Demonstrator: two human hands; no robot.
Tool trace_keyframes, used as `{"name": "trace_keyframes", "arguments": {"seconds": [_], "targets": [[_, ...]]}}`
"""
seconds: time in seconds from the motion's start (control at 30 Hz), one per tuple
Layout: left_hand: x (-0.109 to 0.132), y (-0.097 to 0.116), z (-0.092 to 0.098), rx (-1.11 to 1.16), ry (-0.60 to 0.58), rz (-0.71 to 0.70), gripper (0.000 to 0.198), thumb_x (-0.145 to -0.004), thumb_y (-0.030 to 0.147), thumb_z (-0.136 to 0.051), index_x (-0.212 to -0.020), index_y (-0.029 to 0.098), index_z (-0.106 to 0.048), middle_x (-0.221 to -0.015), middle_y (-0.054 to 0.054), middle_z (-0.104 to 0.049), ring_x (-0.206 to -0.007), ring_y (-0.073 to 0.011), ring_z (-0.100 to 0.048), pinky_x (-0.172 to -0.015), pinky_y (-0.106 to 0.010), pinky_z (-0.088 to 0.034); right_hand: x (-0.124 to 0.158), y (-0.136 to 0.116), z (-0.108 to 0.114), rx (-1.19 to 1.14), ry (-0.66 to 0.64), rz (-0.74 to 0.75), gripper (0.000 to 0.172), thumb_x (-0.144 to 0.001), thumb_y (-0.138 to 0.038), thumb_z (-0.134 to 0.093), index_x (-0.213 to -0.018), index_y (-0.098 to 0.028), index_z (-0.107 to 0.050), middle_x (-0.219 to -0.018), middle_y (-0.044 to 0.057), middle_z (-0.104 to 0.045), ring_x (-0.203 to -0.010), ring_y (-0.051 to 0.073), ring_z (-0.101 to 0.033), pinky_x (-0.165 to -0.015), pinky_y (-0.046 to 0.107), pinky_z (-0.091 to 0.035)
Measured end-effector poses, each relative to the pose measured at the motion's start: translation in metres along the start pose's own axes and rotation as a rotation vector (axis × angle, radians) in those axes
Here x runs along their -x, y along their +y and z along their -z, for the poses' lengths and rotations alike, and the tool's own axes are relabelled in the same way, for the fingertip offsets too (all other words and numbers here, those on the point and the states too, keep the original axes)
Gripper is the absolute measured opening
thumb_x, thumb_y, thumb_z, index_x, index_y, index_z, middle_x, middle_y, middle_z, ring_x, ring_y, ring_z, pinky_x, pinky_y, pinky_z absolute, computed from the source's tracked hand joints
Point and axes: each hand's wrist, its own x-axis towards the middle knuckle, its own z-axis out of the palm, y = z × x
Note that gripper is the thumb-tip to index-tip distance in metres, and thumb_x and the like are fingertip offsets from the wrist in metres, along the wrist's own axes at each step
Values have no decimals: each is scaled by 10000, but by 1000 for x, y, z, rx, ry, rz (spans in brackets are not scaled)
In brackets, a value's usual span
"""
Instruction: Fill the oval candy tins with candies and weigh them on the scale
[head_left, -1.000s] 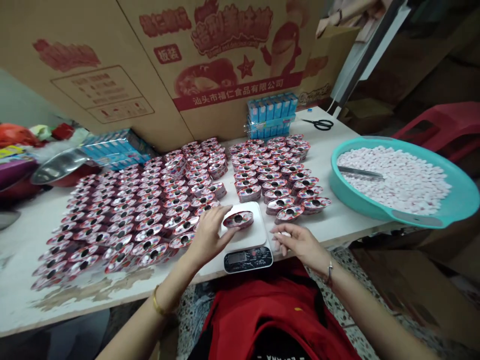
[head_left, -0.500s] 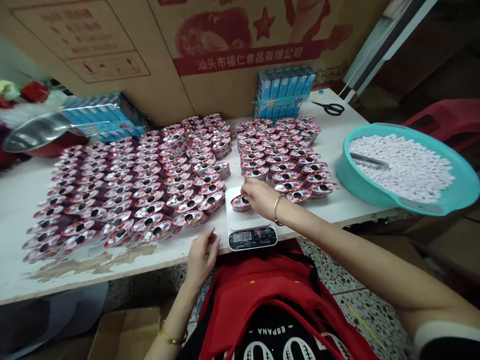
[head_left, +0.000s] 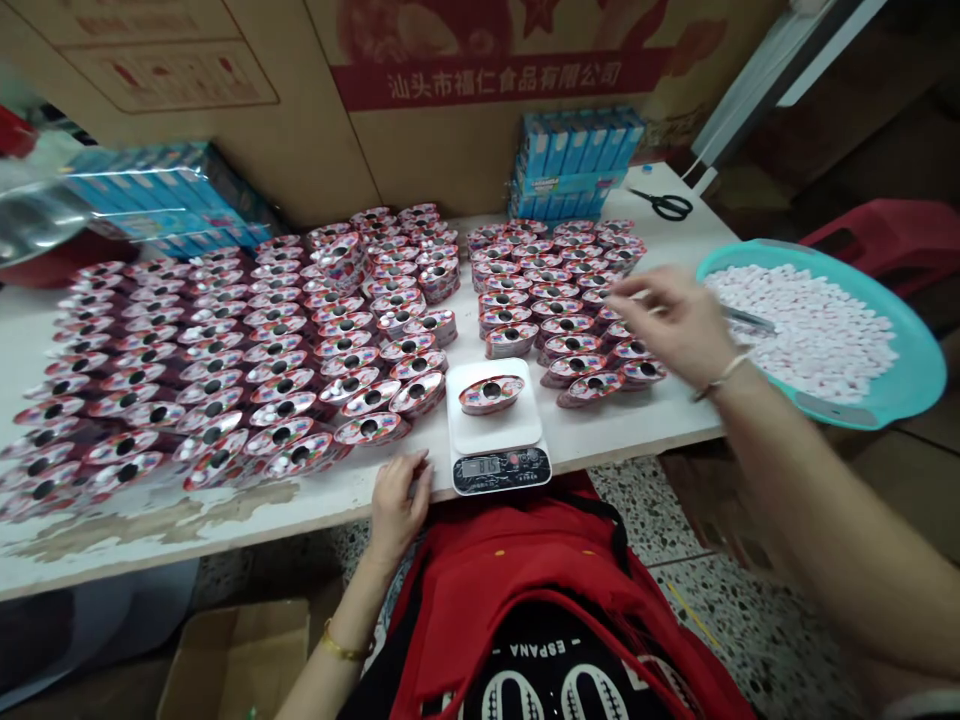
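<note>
A small red-and-white pouch (head_left: 491,392) with a dark round opening on top stands on the white kitchen scale (head_left: 496,432), untouched by either hand. The scale's display is lit and seems to show the digits 8, 1, 5. My right hand (head_left: 675,325), slightly blurred, hovers over the right-hand group of similar pouches (head_left: 568,345), between scale and basin. Its fingers are loosely bent and apart, with nothing visible in them. At the table's front edge, left of the scale, rests my left hand (head_left: 400,500), fingers loosely curled and thumb apart, holding nothing visible.
Many more pouches (head_left: 281,380) stand in rows on the left. On the right, a turquoise basin (head_left: 832,408) holds small white pieces and a metal scoop (head_left: 750,320). Blue packs (head_left: 574,160), scissors (head_left: 664,204) and a large carton (head_left: 420,150) are at the back.
My right hand has let go of the pouch on the scale and moved right, towards the basin. The scale's display now shows digits. My left hand has stayed at the edge.
</note>
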Motion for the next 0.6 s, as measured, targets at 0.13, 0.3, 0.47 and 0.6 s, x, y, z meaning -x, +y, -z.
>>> {"name": "trace_keyframes", "arguments": {"seconds": [0.13,0.3,0.47,0.6], "targets": [[4,-5,-2,-3,37,-48,212,-898,267,-516,-1096,209,-564,-938,-73,-665,-860,-200,-615,-793,-350,-483,-4,95,66,396,-23,-604,133,-883,-281,-572,-883,-166,-639,-955,129,-643,-815,180,-543,-793,365,-388],[6,-33,-8,-33,21,-72,223,-869,356,-536,-1060,247,-574,-919,-71,-665,-800,-230,-621,-730,-384,-487,9,164,72,386,-224,-825,260,-892,-357,-597,-958,-109,-637,-920,51,-648,-787,139,-619,-714,302,-517],[-2,-24,-9,-29,23,-56,206,-866,354,-523,-1036,251,-578,-864,-61,-654,-784,-232,-615,-732,-384,-486,26,190,67,349,-243,-811,258,-900,-344,-588,-1041,-131,-625,-1031,63,-639,-888,166,-622,-781,346,-532],[-5,-6,-8,-25,11,-45,182,-883,290,-515,-1027,204,-586,-854,-70,-649,-804,-207,-609,-760,-346,-483,47,214,86,237,-208,-736,269,-849,-385,-593,-658,-196,-611,-599,63,-563,-643,209,-577,-634,430,-461]]}}
